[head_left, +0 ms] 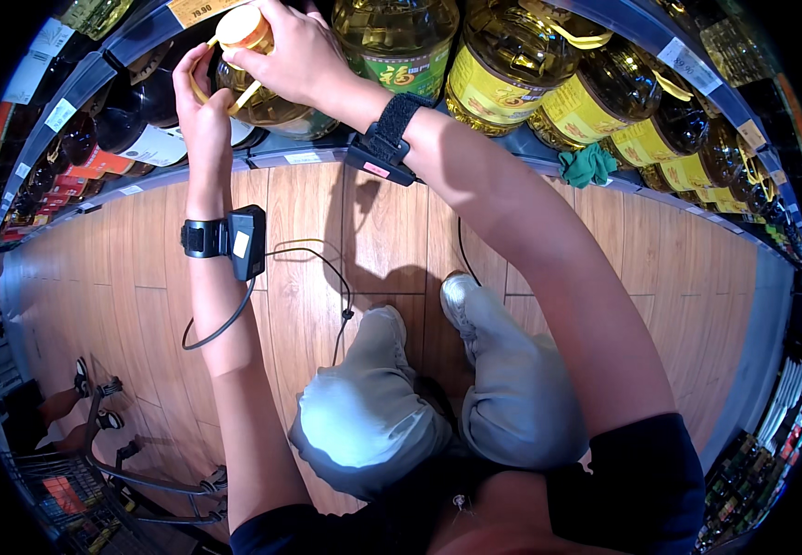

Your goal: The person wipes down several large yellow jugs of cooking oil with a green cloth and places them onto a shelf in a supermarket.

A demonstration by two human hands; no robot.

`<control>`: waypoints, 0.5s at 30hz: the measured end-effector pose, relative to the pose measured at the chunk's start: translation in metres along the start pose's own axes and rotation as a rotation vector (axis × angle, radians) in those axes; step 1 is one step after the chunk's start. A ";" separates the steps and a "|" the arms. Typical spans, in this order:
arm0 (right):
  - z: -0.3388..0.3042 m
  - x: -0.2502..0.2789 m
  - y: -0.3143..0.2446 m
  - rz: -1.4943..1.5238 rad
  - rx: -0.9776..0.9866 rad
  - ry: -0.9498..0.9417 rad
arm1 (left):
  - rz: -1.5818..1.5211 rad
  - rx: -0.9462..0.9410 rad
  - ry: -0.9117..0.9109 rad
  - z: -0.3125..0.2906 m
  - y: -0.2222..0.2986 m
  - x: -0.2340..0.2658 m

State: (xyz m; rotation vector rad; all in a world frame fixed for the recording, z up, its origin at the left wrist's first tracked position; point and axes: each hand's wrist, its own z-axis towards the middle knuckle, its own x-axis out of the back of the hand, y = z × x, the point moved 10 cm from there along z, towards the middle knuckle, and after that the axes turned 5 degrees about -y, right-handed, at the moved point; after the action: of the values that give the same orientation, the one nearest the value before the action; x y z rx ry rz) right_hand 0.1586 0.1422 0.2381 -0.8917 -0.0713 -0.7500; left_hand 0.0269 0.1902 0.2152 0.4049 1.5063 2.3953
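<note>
At the upper left, a large oil bottle [276, 111] with a yellow and orange cap [242, 28] stands on the lower shelf. My left hand [205, 106] is closed round the yellow carrying handle [244, 96] at the bottle's neck. From the right, my right hand [304, 54] grips the neck just beside the cap, thumb toward the cap; its other fingers are partly hidden. Next to it stands a wide bottle of golden oil with a green label [405, 72]. Farther right is an oil bottle with a yellow label [493, 92].
More yellow-labelled bottles [595, 100] line the shelf on the right, dark bottles [142, 116] on the left. A green cloth [588, 166] hangs over the shelf edge. Cables from my wrist devices dangle above the wooden floor [382, 217]. At lower left are a shopping cart [68, 495] and another person's legs [61, 404].
</note>
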 end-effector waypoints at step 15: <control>-0.033 0.026 -0.025 -0.030 0.216 0.029 | -0.109 0.081 0.127 -0.036 0.010 0.016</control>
State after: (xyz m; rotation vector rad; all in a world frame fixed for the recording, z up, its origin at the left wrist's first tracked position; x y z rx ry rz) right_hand 0.1549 0.0937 0.2430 -0.6749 -0.1375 -0.7672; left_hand -0.0028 0.1622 0.2109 0.1845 1.6393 2.3199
